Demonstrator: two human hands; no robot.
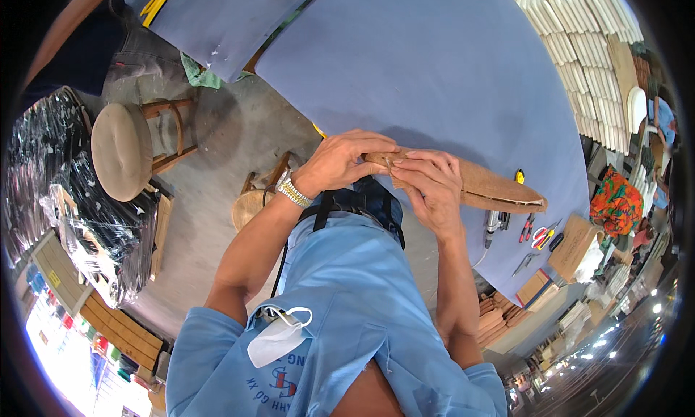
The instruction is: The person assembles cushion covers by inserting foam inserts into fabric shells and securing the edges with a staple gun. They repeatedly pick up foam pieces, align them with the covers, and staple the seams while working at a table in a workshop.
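A long brown upholstered panel [499, 184] with a curved end lies at the near edge of the blue-covered table [434, 69]. My left hand [346, 161] pinches its left end, thumb below and fingers over the top. Close beside it, my right hand [432, 182] is closed on the covering at the near edge, fingers bent over it. A folded flap of the brown covering shows between the two hands. The panel's far right end rests on the table, with a pale line along its lower edge.
Right of the panel lie an air stapler [494, 225] with a hose, red-handled pliers [526, 227], scissors [541, 236] and a yellow cutter [520, 176]. A cardboard box [574, 249] sits at the table corner. Stools [121, 151] and plastic-wrapped stacks [108, 236] stand left.
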